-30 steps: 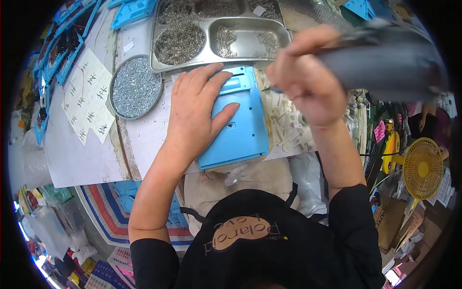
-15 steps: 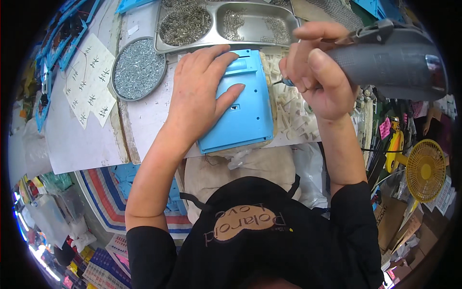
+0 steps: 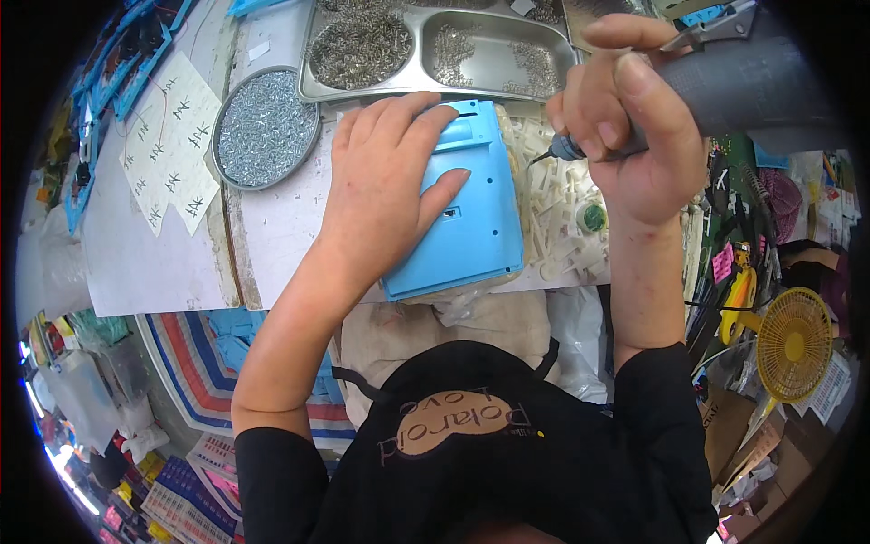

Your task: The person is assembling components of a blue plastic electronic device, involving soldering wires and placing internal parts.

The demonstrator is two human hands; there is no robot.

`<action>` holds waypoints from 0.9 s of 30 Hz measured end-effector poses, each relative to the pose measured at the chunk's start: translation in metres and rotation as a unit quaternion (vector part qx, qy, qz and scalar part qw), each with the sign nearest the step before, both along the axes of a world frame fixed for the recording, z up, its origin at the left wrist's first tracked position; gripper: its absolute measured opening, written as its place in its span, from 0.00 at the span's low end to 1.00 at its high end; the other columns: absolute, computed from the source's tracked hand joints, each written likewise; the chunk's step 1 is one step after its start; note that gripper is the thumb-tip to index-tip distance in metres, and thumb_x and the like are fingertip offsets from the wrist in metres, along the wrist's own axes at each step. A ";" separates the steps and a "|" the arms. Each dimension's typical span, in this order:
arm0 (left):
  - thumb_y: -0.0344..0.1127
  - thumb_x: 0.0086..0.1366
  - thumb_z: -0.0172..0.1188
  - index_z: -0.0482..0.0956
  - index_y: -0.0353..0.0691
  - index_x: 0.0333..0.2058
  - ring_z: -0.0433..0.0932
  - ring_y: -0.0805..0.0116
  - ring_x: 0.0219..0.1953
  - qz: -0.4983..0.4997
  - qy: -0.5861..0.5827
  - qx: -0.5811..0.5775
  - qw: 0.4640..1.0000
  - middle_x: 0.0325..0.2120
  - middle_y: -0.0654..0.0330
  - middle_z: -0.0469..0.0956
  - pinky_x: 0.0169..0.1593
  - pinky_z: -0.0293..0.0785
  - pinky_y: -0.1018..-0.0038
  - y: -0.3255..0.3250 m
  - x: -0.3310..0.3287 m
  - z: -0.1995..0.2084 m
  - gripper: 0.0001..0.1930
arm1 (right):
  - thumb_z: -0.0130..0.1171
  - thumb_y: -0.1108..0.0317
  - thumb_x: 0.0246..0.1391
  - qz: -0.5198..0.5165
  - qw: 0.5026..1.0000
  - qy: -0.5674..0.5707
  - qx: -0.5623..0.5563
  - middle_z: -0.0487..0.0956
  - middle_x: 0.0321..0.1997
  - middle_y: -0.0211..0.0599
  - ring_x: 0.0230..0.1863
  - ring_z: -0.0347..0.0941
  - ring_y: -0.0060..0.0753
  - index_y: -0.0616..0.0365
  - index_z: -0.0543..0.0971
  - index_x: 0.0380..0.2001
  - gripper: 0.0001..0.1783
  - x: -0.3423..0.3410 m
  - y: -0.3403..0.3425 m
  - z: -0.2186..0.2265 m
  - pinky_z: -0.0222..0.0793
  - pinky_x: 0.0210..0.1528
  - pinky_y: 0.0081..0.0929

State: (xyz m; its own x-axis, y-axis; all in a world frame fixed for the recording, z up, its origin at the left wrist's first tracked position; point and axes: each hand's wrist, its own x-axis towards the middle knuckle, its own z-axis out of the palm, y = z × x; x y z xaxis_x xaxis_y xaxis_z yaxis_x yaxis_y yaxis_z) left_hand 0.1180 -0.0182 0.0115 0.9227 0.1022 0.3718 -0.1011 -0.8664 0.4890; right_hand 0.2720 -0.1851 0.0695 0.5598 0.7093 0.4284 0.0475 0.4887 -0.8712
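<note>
My left hand (image 3: 376,181) lies on the left part of a blue plastic housing (image 3: 462,240), fingers stretched toward its far edge and thumb out over its face. The housing has small round holes along its right side and a raised ridge near the far end. It rests on a pale, padded-looking block that shows along its right edge. My right hand (image 3: 634,136) is wrapped round a dark grey electric screwdriver (image 3: 748,95), held to the right of the housing. The thin bit points left, just past the housing's right edge. Most of the screwdriver's front is hidden by my fingers.
A round grey dish (image 3: 267,131) of small silver screws stands left of the housing. Beyond is a metal compartment tray (image 3: 435,93) with springs and small metal parts. White plastic pieces (image 3: 566,240) lie under my right hand. A marked paper sheet (image 3: 172,145) and yellow fan (image 3: 793,344) flank the table.
My right hand has moved a little up and to the right with the screwdriver, away from the housing. My left hand keeps its place on the housing. The whole view has shifted slightly.
</note>
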 end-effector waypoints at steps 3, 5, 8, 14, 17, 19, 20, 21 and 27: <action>0.38 0.54 0.71 0.78 0.46 0.54 0.69 0.52 0.61 0.008 -0.019 0.042 0.999 0.56 0.53 0.73 0.66 0.55 0.41 -0.025 0.012 0.026 0.26 | 0.47 0.65 0.66 0.014 1.000 -0.019 0.001 0.64 0.18 0.24 0.18 0.59 0.19 0.68 0.71 0.55 0.20 0.000 -0.001 -0.002 0.65 0.30 0.27; 0.37 0.52 0.71 0.86 0.48 0.43 0.70 0.58 0.60 -0.015 -0.002 0.010 1.000 0.51 0.59 0.76 0.66 0.53 0.35 -0.040 0.024 0.023 0.16 | 0.47 0.65 0.66 0.015 1.000 -0.014 0.000 0.63 0.18 0.24 0.17 0.59 0.19 0.68 0.71 0.55 0.20 -0.001 -0.002 -0.005 0.65 0.30 0.27; 0.35 0.53 0.69 0.89 0.45 0.28 0.73 0.64 0.55 -0.011 -0.006 0.026 1.000 0.42 0.66 0.79 0.65 0.54 0.36 -0.047 0.037 0.009 0.03 | 0.47 0.65 0.66 0.030 1.000 -0.001 0.011 0.63 0.18 0.24 0.18 0.59 0.19 0.68 0.71 0.55 0.20 -0.004 -0.003 -0.007 0.65 0.30 0.28; 0.36 0.57 0.68 0.86 0.45 0.30 0.72 0.61 0.57 -0.034 0.047 0.051 0.997 0.44 0.64 0.78 0.66 0.51 0.38 -0.046 0.039 0.009 0.04 | 0.46 0.62 0.66 0.076 0.993 -0.002 0.087 0.64 0.19 0.22 0.21 0.61 0.18 0.68 0.68 0.62 0.26 0.008 -0.023 0.018 0.66 0.35 0.28; 0.36 0.58 0.67 0.86 0.45 0.31 0.73 0.63 0.56 -0.053 0.048 0.046 0.996 0.45 0.65 0.79 0.66 0.51 0.38 -0.045 0.040 0.013 0.04 | 0.45 0.59 0.67 0.112 0.989 -0.008 0.095 0.65 0.20 0.21 0.22 0.61 0.18 0.66 0.65 0.66 0.30 0.024 -0.042 0.039 0.65 0.38 0.27; 0.37 0.59 0.67 0.86 0.46 0.32 0.73 0.63 0.55 -0.043 0.013 0.032 0.998 0.45 0.66 0.79 0.66 0.51 0.38 -0.044 0.035 0.009 0.04 | 0.45 0.58 0.67 0.104 0.992 0.028 0.071 0.65 0.20 0.20 0.22 0.61 0.18 0.66 0.66 0.66 0.30 0.027 -0.041 0.028 0.65 0.38 0.27; 0.37 0.59 0.67 0.86 0.46 0.33 0.73 0.63 0.55 -0.038 -0.006 0.025 0.999 0.46 0.66 0.79 0.66 0.51 0.38 -0.045 0.034 0.008 0.05 | 0.45 0.57 0.67 0.117 0.990 0.035 0.071 0.65 0.20 0.20 0.23 0.61 0.18 0.65 0.66 0.66 0.30 0.029 -0.041 0.022 0.65 0.37 0.27; 0.38 0.59 0.67 0.85 0.46 0.35 0.73 0.62 0.55 -0.037 -0.012 0.001 0.999 0.46 0.66 0.79 0.66 0.52 0.39 -0.046 0.034 0.011 0.06 | 0.45 0.57 0.67 0.118 0.990 0.028 0.078 0.65 0.20 0.20 0.23 0.61 0.18 0.65 0.66 0.65 0.30 0.027 -0.041 0.019 0.65 0.37 0.27; 0.42 0.59 0.69 0.82 0.44 0.47 0.72 0.55 0.57 -0.092 0.027 0.001 0.995 0.52 0.58 0.77 0.67 0.56 0.47 -0.044 0.039 0.027 0.19 | 0.46 0.57 0.67 0.121 0.988 -0.001 0.093 0.65 0.20 0.21 0.22 0.60 0.17 0.64 0.68 0.64 0.29 0.017 -0.032 0.015 0.65 0.35 0.26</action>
